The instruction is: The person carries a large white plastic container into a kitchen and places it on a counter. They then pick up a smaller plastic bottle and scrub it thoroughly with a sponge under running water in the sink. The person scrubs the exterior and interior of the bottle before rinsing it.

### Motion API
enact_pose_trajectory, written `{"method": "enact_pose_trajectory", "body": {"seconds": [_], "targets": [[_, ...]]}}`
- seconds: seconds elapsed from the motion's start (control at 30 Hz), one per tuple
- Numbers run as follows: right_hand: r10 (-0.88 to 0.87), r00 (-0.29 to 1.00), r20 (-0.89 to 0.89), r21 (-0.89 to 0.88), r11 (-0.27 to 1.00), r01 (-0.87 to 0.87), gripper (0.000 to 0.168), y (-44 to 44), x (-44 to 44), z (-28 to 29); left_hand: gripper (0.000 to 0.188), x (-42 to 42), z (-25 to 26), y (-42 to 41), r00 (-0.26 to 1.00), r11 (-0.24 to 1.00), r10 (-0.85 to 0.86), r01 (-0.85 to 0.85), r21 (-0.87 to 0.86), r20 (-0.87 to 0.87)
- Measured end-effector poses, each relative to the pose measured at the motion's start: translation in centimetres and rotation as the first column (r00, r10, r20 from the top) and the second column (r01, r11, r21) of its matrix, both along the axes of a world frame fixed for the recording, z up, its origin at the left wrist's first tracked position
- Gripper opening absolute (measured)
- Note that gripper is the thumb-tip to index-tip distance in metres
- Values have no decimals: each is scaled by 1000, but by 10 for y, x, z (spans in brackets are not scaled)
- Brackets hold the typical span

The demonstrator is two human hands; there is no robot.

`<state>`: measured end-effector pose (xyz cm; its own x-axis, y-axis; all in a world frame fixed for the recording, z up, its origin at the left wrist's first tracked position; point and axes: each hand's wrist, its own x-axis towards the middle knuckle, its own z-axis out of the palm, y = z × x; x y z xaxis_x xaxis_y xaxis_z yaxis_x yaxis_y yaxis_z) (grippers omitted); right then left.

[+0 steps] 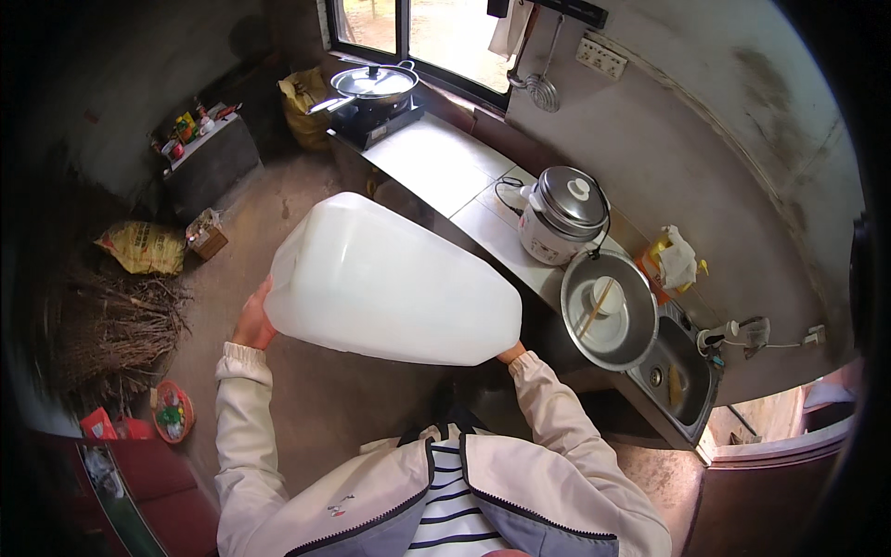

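Held out before me in both hands is a large white translucent plastic container, like a jug or jerrycan. It lies on its side in the air above the floor. My left hand grips its left end, the thumb showing at the edge and most fingers hidden behind. At the lower right end, my right hand is mostly covered by the container, with only the part near the wrist in sight. To the right of the container is a wide metal basin holding a white bowl and chopsticks.
A tiled counter carries a rice cooker and a lidded pan on a stove. The basin's rim overhangs a steel sink. Bundled twigs, a yellow sack and a small basket stand left.
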<state>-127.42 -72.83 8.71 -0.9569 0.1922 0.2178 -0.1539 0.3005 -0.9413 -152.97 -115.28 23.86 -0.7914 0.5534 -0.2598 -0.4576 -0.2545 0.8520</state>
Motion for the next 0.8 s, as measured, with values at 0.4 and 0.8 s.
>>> {"method": "enact_pose_trajectory", "body": {"seconds": [0.4, 0.8], "targets": [[-96, 995, -36, -11, 995, 96, 55, 103, -185, -43, 46, -209, 34, 171, 988, 993, -24, 7, -115, -150], [-272, 962, 31, -168, 947, 274, 55, 172, -295, -67, 44, -363, 32, 325, 970, 969, -122, 70, -238, -212]]}}
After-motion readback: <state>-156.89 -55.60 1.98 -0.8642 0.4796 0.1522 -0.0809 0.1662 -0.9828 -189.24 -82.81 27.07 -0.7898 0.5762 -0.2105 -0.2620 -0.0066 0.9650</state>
